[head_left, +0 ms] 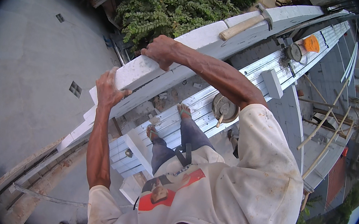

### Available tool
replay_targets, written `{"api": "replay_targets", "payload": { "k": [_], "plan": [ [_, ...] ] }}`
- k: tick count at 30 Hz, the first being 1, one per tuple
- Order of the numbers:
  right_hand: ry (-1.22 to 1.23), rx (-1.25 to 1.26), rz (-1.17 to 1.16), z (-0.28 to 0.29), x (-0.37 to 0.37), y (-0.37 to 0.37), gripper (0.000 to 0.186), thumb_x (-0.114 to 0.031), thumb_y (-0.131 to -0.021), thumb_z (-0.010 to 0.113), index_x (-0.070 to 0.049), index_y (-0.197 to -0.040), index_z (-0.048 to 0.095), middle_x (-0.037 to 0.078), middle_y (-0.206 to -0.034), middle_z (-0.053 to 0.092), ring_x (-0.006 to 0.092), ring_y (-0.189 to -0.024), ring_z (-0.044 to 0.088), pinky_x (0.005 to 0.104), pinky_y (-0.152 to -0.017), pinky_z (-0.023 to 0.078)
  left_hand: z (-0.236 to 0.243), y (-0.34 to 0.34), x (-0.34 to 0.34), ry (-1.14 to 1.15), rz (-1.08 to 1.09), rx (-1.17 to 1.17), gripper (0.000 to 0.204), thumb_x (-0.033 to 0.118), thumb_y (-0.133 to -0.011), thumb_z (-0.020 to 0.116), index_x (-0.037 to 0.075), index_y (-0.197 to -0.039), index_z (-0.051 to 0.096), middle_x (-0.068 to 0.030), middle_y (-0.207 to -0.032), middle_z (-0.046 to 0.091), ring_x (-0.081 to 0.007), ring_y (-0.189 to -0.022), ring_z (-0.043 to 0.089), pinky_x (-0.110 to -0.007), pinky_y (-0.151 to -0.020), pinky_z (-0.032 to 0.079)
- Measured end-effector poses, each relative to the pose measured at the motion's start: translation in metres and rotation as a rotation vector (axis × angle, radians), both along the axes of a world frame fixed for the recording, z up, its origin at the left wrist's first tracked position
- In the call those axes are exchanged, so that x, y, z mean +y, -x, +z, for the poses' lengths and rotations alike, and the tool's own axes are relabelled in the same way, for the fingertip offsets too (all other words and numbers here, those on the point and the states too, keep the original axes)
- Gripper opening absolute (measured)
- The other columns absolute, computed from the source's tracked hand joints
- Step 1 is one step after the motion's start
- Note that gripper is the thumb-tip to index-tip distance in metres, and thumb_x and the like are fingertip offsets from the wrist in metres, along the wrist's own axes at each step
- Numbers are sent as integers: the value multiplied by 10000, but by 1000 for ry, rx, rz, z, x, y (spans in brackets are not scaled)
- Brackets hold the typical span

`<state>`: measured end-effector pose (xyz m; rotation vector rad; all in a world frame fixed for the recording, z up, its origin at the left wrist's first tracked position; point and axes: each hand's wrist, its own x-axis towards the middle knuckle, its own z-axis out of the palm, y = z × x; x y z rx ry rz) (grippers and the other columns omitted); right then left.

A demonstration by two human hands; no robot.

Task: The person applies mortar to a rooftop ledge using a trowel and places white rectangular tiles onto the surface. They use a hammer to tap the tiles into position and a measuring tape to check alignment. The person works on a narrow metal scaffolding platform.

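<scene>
My left hand (110,90) grips the near end of a long white block (142,70) on top of a narrow block wall, its fingers over the upper edge and thumb on the side. My right hand (162,52) is wrapped over the same block farther along. A claw hammer (241,27) with a wooden handle rests on the wall beyond my right hand. Below my right arm, a round tub (226,105) with grey material and a stick-like handle in it sits on ribbed metal planking (205,97), where my sandaled feet stand.
More white blocks (270,81) stand on the planking. An orange bucket (310,43) and a dark container (293,53) sit farther along. Bamboo scaffolding (329,120) is at right. A grey surface (37,73) lies below the wall at left, and leafy branches (156,7) are beyond it.
</scene>
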<state>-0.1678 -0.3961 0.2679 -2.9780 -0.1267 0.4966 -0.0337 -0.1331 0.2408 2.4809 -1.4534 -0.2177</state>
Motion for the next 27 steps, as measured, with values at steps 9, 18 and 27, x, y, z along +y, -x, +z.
{"api": "replay_targets", "payload": {
  "k": [9,18,27],
  "plan": [
    [-3,-12,-32,-4,2,2,958,-233,-537,954,-116,-1416,595,134,-1157,739,310,-963,746,407,-827,605,-5,-4,3,23,-18,-6,1013,341,-493,1003,84,-1384,595,-117,-1217,652,-325,-1190,595,-478,-1036,418],
    [-1,-47,-34,-2,7,3,999,-244,-502,981,-126,-1418,599,101,-1202,739,289,-962,752,378,-806,620,-2,-1,8,12,20,28,977,306,-498,1015,89,-1358,605,-118,-1218,652,-329,-1214,579,-475,-1048,406],
    [-255,-625,-407,45,-31,68,714,-463,-861,831,-97,-1422,582,175,-1399,624,339,-1228,648,444,-1050,555,4,5,9,-93,4,-25,1136,408,-477,1013,123,-1457,513,-129,-1364,584,-341,-1296,521,-507,-1089,355]
  ]
}}
